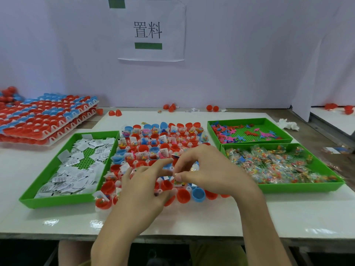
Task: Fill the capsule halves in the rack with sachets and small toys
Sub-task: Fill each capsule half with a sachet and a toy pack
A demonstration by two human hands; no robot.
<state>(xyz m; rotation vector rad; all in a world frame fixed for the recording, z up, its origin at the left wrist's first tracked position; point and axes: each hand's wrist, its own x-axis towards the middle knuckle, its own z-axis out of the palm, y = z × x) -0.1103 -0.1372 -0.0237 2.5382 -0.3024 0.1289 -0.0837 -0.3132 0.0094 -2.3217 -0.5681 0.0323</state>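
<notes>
— Where is our sachet?
— Our right hand (207, 169) pinches the sachet (174, 174) over the rack (189, 144) on the table (192, 217); our left hand (142, 191) hovers beside it, fingers loosely straight.

Left hand (142, 187) splayed, right hand (203, 167) pinched

The left hand (143, 191) and right hand (209, 169) are bare, as are both forearms. At six o'clock, an olive-khaki garment (217, 254) covers the lap.
</notes>
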